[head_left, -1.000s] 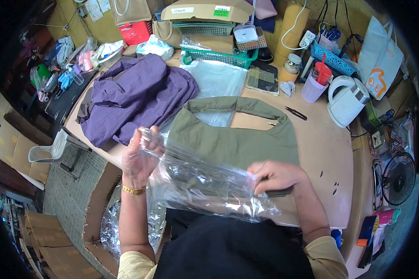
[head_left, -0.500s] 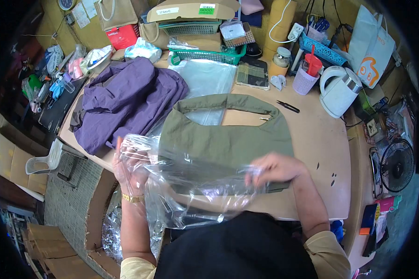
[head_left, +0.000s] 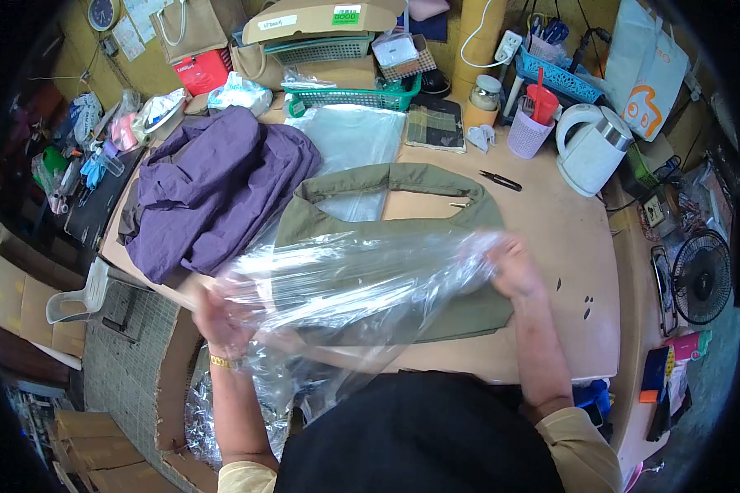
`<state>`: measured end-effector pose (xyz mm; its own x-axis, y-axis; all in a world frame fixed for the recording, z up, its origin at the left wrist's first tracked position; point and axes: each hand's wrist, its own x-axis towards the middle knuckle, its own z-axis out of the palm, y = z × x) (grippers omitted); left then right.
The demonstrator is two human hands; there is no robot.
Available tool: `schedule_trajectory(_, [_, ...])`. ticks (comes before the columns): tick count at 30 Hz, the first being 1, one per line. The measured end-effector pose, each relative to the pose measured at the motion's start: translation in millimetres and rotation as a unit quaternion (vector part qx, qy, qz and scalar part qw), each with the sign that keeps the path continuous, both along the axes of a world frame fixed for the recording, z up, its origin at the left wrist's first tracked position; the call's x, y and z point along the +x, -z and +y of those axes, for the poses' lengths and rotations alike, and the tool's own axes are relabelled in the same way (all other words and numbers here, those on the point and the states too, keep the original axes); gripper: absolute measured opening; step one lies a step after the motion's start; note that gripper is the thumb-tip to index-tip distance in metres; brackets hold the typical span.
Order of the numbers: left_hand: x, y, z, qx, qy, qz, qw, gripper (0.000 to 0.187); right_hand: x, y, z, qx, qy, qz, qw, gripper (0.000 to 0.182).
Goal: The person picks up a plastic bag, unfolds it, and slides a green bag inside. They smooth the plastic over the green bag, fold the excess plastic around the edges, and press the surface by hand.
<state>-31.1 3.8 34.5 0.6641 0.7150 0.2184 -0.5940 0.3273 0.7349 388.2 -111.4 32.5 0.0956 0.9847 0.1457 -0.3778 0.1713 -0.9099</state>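
A clear plastic bag (head_left: pixel 345 275) stretches between my two hands above the table. My left hand (head_left: pixel 222 316), with a gold watch at the wrist, is closed on its left end. At the right end, my right hand (head_left: pixel 514 267) grips the film in bent fingers. Beneath the plastic lies an olive green shoulder bag (head_left: pixel 477 308), flat, its strap looped toward the back. Purple fabric bags (head_left: pixel 214 189) are heaped to the left of it. Flat clear plastic sheets (head_left: pixel 353 135) lie behind the green bag.
Black thread snips (head_left: pixel 500 180) lie at the right, near a white kettle (head_left: pixel 596 152) and a lilac cup (head_left: pixel 530 131). A green basket (head_left: pixel 353 100) stands at the back. Below left, a cardboard box (head_left: pixel 168 394) holds crumpled plastic. A black fan (head_left: pixel 701 278) is far right.
My right hand has moved right and up, pulling the plastic bag out taut across the green bag. My left hand has shifted slightly left and down, still holding its end.
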Motion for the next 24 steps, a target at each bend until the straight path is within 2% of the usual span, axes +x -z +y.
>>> schedule_trajectory(1, [-3.7, 2.5, -9.1, 0.071, -0.108, 0.24, 0.962, 0.015, -2.3, -2.2, 3.1, 0.0, 0.001, 0.002, 1.0, 0.015])
schedule_trajectory(2, [7.5, -0.3, -6.9, 0.139, 0.032, 0.328, 0.934, 0.016, -2.7, -6.9, 7.7, 0.033, 0.061, 0.113, 0.991, 0.015])
schedule_trajectory(3, [18.5, -2.7, -4.1, 0.202, 0.17, 0.404, 0.876, 0.017, -2.4, -9.7, 10.2, 0.065, 0.12, 0.22, 0.966, 0.016])
schedule_trajectory(4, [16.9, -1.3, -0.8, 0.203, 0.17, 0.404, 0.876, 0.017, -2.0, -7.5, 10.2, 0.067, 0.12, 0.221, 0.966, 0.016])
schedule_trajectory(5, [12.2, 2.9, 4.0, 0.118, 0.041, 0.313, 0.941, 0.017, -1.5, -1.2, 8.9, 0.029, -0.045, 0.282, 0.958, 0.015])
schedule_trajectory(6, [7.1, 7.4, 8.0, 0.028, -0.089, 0.212, 0.973, 0.019, -0.4, 8.2, 7.0, -0.01, -0.207, 0.335, 0.919, 0.015])
schedule_trajectory(7, [4.6, 10.7, 9.3, -0.063, -0.216, 0.101, 0.969, 0.022, 12.1, 28.1, 5.9, -0.105, -0.231, 0.195, 0.947, 0.017])
schedule_trajectory(8, [8.8, -6.2, 11.1, -0.122, -0.211, 0.029, 0.969, 0.026, -6.3, 2.1, 0.7, -0.128, -0.249, -0.235, 0.931, 0.015])
schedule_trajectory(9, [13.5, -23.5, 12.8, -0.179, -0.205, -0.045, 0.961, 0.031, -14.8, -7.3, 0.3, -0.128, -0.252, -0.238, 0.929, 0.015])
schedule_trajectory(10, [14.5, -17.1, 14.0, -0.159, -0.169, -0.109, 0.967, 0.033, -21.3, -13.6, 1.2, -0.104, -0.363, -0.281, 0.882, 0.014])
schedule_trajectory(11, [19.4, -21.5, 19.9, -0.151, -0.023, -0.19, 0.97, 0.037, -25.2, -15.1, 0.9, -0.079, -0.468, -0.318, 0.821, 0.014])
schedule_trajectory(12, [20.9, -24.9, 9.6, -0.158, -0.104, -0.092, 0.978, 0.034, -12.0, -9.9, -4.1, -0.051, -0.336, -0.293, 0.894, 0.022])
schedule_trajectory(13, [24.5, -30.3, -2.6, -0.163, -0.183, 0.005, 0.97, 0.033, -8.7, -1.3, -1.6, 0.005, -0.19, -0.106, 0.976, 0.024])
schedule_trajectory(14, [2.1, -4.2, 0.2, -0.043, -0.108, 0.105, 0.988, 0.031, -7.8, 5.6, -0.5, 0.059, -0.029, 0.089, 0.994, 0.026])
schedule_trajectory(15, [-4.0, -2.3, -1.3, 0.078, -0.028, 0.201, 0.976, 0.032, -6.7, 2.9, 0.9, 0.057, -0.029, 0.09, 0.994, 0.026])
schedule_trajectory(16, [-1.0, 0.8, 2.2, 0.171, 0.133, 0.303, 0.928, 0.034, -4.0, -3.7, 5.0, 0.085, -0.057, 0.189, 0.977, 0.027])
schedule_trajectory(17, [6.9, 0.0, 1.7, 0.126, 0.197, 0.421, 0.876, 0.033, -2.1, -7.5, 7.2, 0.112, -0.085, 0.285, 0.948, 0.028])
schedule_trajectory(18, [2.3, 10.5, -1.1, 0.086, 0.04, 0.408, 0.908, 0.028, -2.0, -4.5, 6.4, 0.112, -0.085, 0.284, 0.948, 0.028])
schedule_trajectory(19, [-2.5, 21.2, -4.3, 0.042, -0.116, 0.384, 0.915, 0.025, -2.6, 1.8, 4.3, 0.04, -0.164, 0.312, 0.935, 0.026])
schedule_trajectory(20, [3.4, 3.4, 2.1, -0.04, -0.165, 0.26, 0.95, 0.024, -3.5, 5.6, 1.9, -0.033, -0.239, 0.337, 0.91, 0.025])
schedule_trajectory(21, [9.9, -16.7, 9.9, -0.122, -0.211, 0.131, 0.961, 0.026, -8.7, -2.4, -1.1, -0.021, -0.262, -0.047, 0.964, 0.024])
schedule_trajectory(22, [6.9, -19.6, 13.2, -0.201, -0.25, 0.03, 0.947, 0.031, -16.1, -13.3, -2.3, -0.004, -0.247, -0.424, 0.871, 0.023])
schedule_trajectory(23, [7.3, -19.6, 18.4, -0.2, -0.252, 0.03, 0.946, 0.031, -21.6, -17.3, -0.8, -0.003, -0.247, -0.425, 0.871, 0.023])
schedule_trajectory(24, [7.9, -16.8, 23.6, -0.186, -0.066, -0.092, 0.976, 0.031, -26.9, -19.5, -0.5, -0.033, -0.367, -0.389, 0.844, 0.022])
